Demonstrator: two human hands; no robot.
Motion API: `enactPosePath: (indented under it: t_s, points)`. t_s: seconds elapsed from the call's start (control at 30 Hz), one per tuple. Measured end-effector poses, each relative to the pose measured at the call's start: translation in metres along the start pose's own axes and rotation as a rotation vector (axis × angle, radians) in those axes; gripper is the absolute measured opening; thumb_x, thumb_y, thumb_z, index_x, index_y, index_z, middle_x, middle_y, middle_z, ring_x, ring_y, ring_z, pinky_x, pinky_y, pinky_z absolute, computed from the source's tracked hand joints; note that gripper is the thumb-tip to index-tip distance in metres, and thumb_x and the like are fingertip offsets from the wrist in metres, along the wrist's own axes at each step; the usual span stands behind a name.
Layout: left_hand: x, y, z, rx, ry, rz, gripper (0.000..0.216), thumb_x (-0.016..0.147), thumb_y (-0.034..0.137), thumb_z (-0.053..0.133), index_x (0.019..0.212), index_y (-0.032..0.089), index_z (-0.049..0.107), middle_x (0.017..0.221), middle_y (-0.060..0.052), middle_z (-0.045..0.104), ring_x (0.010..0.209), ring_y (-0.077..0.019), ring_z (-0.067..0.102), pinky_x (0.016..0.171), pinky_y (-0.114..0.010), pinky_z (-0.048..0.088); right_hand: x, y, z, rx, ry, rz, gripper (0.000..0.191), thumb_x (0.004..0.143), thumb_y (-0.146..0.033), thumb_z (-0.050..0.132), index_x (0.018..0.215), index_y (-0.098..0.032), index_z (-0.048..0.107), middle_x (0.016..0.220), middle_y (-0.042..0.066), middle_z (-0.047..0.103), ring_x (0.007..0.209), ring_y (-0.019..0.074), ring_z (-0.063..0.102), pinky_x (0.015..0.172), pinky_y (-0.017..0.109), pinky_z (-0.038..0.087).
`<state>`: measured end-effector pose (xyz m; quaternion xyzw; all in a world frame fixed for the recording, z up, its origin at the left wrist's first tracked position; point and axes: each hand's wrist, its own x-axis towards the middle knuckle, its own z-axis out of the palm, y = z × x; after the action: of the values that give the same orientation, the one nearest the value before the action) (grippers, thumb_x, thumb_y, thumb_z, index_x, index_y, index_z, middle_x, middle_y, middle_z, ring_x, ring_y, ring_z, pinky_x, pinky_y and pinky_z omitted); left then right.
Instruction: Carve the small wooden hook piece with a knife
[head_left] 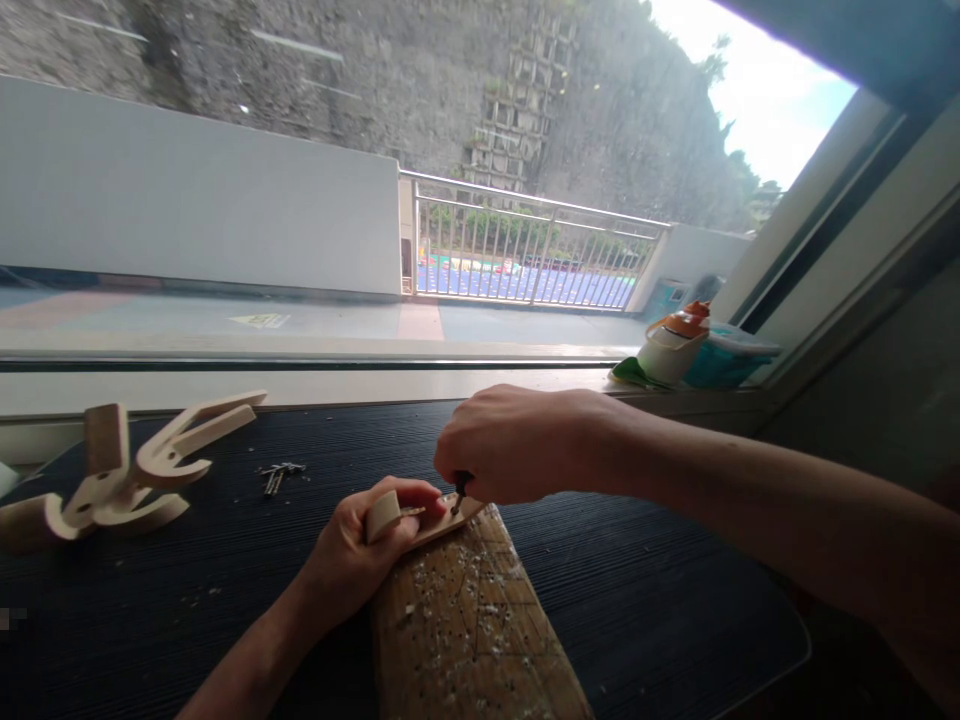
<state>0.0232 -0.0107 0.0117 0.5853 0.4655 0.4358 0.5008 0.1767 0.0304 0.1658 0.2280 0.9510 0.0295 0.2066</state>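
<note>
My left hand (360, 550) is closed around a small pale wooden piece (384, 515), holding it down on the far end of a scarred wooden board (465, 630). My right hand (510, 445) is closed in a fist over a small dark-handled tool (459, 490), whose tip meets the wooden piece just right of my left thumb. Wood chips and dust are scattered over the board.
A dark ribbed table top (660, 600) carries the board. At the left lie curved cut wooden parts (127, 470) and a small bunch of metal screws (279, 475). A white and orange container (671, 345) sits on the window sill at the right. A window runs behind.
</note>
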Motion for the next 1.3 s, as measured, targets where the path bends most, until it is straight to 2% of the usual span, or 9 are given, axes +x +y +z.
enactPosePath:
  t_s: [0.2,0.37,0.53,0.6,0.7,0.8,0.9,1.07,1.3]
  points:
    - [0.002,-0.002,-0.002,-0.004,0.002,0.015,0.022,0.072,0.027,0.059,0.089,0.015,0.067,0.086,-0.006,0.071,0.083,-0.0194,0.067,0.076,-0.026,0.052,0.011,0.006,0.006,0.041,-0.009,-0.051,0.020,0.072,-0.011,0.049,0.074,-0.013,0.069,0.063,0.003,0.062,0.052,0.0087,0.039,0.052,0.025,0.026]
    - [0.004,-0.002,-0.002,-0.002,-0.024,0.009,0.024,0.072,0.028,0.060,0.089,0.014,0.067,0.087,-0.007,0.072,0.084,-0.0201,0.067,0.077,-0.028,0.052,0.013,0.012,0.011,0.178,0.025,0.081,0.018,0.069,-0.021,0.054,0.073,-0.014,0.069,0.059,0.001,0.060,0.050,0.0085,0.039,0.049,0.025,0.027]
    - [0.000,-0.003,-0.005,0.010,-0.060,-0.009,0.028,0.074,0.032,0.060,0.095,0.015,0.065,0.093,-0.008,0.072,0.088,-0.0211,0.067,0.081,-0.030,0.051,0.013,0.024,0.009,0.408,-0.180,0.207,0.025,0.074,-0.028,0.052,0.061,-0.011,0.065,0.054,0.003,0.061,0.049,0.0090,0.045,0.049,0.024,0.034]
    - [-0.002,-0.004,-0.007,0.000,-0.082,-0.028,0.031,0.075,0.033,0.060,0.100,0.016,0.062,0.098,-0.008,0.071,0.093,-0.0218,0.066,0.084,-0.031,0.050,0.003,0.034,0.012,0.539,-0.190,0.219,0.030,0.076,-0.033,0.053,0.060,-0.011,0.064,0.052,0.002,0.060,0.047,0.0084,0.046,0.049,0.023,0.036]
    - [-0.003,-0.005,-0.011,0.037,-0.114,-0.010,0.045,0.073,0.030,0.062,0.116,0.019,0.054,0.114,-0.009,0.066,0.105,-0.0225,0.060,0.089,-0.031,0.047,-0.018,0.050,0.031,0.802,0.158,0.238,0.033,0.080,-0.041,0.052,0.082,-0.012,0.067,0.056,0.000,0.059,0.048,0.0079,0.048,0.050,0.022,0.038]
    - [-0.002,-0.004,-0.016,0.156,-0.159,0.002,0.062,0.070,0.027,0.064,0.128,0.022,0.044,0.127,-0.009,0.056,0.112,-0.0228,0.054,0.091,-0.030,0.046,-0.032,0.059,0.071,1.118,0.497,0.227,0.036,0.082,-0.041,0.053,0.100,-0.012,0.063,0.066,0.002,0.060,0.057,0.0087,0.051,0.054,0.023,0.041]
    - [-0.001,0.000,-0.020,0.319,-0.247,-0.027,0.055,0.072,0.029,0.063,0.124,0.022,0.048,0.123,-0.006,0.058,0.109,-0.0224,0.056,0.092,-0.030,0.045,-0.030,0.053,0.116,1.345,0.717,0.285,0.036,0.081,-0.040,0.056,0.102,-0.011,0.061,0.065,-0.001,0.054,0.057,0.0076,0.045,0.051,0.021,0.036]
    - [0.001,0.006,-0.022,0.512,-0.290,-0.027,0.044,0.076,0.039,0.058,0.118,0.025,0.052,0.117,-0.002,0.060,0.103,-0.0206,0.057,0.088,-0.027,0.045,-0.014,0.031,0.159,1.520,0.871,0.369,0.038,0.078,-0.046,0.060,0.098,-0.014,0.065,0.066,-0.002,0.049,0.054,0.0056,0.037,0.050,0.021,0.031]
    - [0.002,-0.001,-0.013,0.475,-0.206,0.010,0.040,0.073,0.037,0.059,0.112,0.026,0.057,0.117,-0.002,0.059,0.105,-0.0211,0.055,0.090,-0.026,0.043,-0.007,0.018,0.166,1.593,0.854,0.372,0.035,0.072,-0.041,0.068,0.093,-0.014,0.066,0.075,0.001,0.058,0.067,0.0091,0.047,0.061,0.022,0.038]
